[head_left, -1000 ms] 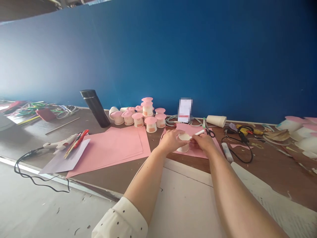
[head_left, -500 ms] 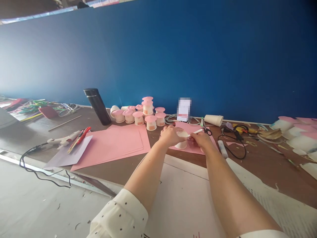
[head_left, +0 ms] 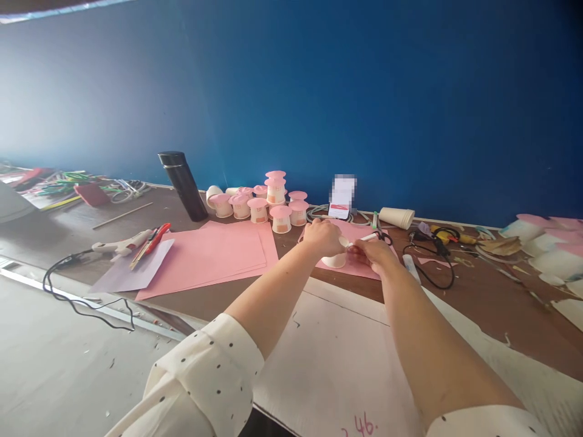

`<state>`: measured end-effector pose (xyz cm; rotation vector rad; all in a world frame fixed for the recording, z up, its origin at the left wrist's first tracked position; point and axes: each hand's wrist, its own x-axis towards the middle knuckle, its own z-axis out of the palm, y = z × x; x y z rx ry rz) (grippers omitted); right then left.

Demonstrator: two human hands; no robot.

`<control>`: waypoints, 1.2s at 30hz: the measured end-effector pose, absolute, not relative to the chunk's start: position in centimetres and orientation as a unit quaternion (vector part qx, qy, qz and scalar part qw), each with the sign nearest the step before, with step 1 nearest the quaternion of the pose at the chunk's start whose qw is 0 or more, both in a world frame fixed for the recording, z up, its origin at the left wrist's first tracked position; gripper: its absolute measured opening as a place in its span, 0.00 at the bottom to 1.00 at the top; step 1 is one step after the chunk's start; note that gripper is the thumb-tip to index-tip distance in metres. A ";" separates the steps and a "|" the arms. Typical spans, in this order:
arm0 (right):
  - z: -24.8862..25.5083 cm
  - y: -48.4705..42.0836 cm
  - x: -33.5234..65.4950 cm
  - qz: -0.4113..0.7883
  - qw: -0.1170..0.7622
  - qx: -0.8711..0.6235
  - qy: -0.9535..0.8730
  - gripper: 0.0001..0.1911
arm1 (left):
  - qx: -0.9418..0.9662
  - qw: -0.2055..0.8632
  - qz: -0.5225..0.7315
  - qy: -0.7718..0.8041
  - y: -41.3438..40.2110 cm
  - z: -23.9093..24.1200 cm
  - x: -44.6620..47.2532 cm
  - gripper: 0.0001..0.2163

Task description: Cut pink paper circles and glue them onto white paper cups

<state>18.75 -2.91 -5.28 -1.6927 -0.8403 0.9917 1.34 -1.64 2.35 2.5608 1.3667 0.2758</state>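
My left hand (head_left: 322, 238) is closed over a white paper cup (head_left: 334, 261), its fingertips mostly hidden behind the hand. A white pen (head_left: 367, 238) lies in the grip of my right hand (head_left: 374, 254), its lower end close to the cup's right side. Whether the pen touches the cup cannot be made out. Under both hands is a pink paper sheet (head_left: 353, 230) on the brown table. Black looped handles (head_left: 387, 238), seemingly of scissors, show just beyond the right hand.
Finished-looking cups with pink paper tops (head_left: 281, 220) stand left of my hands, some stacked. Further left are pink sheets (head_left: 218, 255), a glue gun (head_left: 122, 244), a red cutter (head_left: 152, 243) and a black bottle (head_left: 183, 187). Stacked cups (head_left: 396, 217) and cables (head_left: 437, 243) lie right.
The view has shifted slightly. My left hand has turned over the cup, and the cup appears tilted or turned. The right hand still holds the pen beside it.
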 end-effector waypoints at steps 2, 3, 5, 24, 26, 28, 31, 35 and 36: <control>-5.2 -2.9 18.7 0.415 0.488 -0.690 -0.337 0.09 | 0.871 0.113 0.096 0.468 -1.6 2.5 1.4 0.25; -5.1 -2.9 18.7 0.418 0.490 -0.688 -0.334 0.09 | 0.870 0.114 0.098 0.470 -1.6 2.5 1.4 0.26; -4.9 -3.0 18.7 0.427 0.492 -0.684 -0.329 0.09 | 0.870 0.111 0.099 0.471 -1.6 2.5 1.5 0.26; -5.1 -1.5 19.3 0.447 0.497 -0.678 -0.307 0.12 | 0.885 0.052 0.021 0.462 -2.1 3.7 1.6 0.29; -5.3 -1.2 19.5 0.448 0.486 -0.682 -0.314 0.13 | 0.885 0.049 0.016 0.462 -2.1 3.7 1.6 0.29; -5.7 -0.9 19.7 0.451 0.473 -0.684 -0.325 0.12 | 0.886 0.047 0.012 0.461 -2.2 3.8 1.6 0.29; -6.5 -0.4 20.0 0.458 0.452 -0.684 -0.344 0.11 | 0.886 0.046 0.011 0.460 -2.1 3.8 1.6 0.28; -7.2 0.5 20.2 0.462 0.421 -0.688 -0.367 0.12 | 0.888 0.047 0.013 0.458 -2.0 3.6 1.6 0.26; -7.2 0.7 20.1 0.462 0.413 -0.691 -0.372 0.13 | 0.887 0.048 0.015 0.459 -2.0 3.6 1.6 0.26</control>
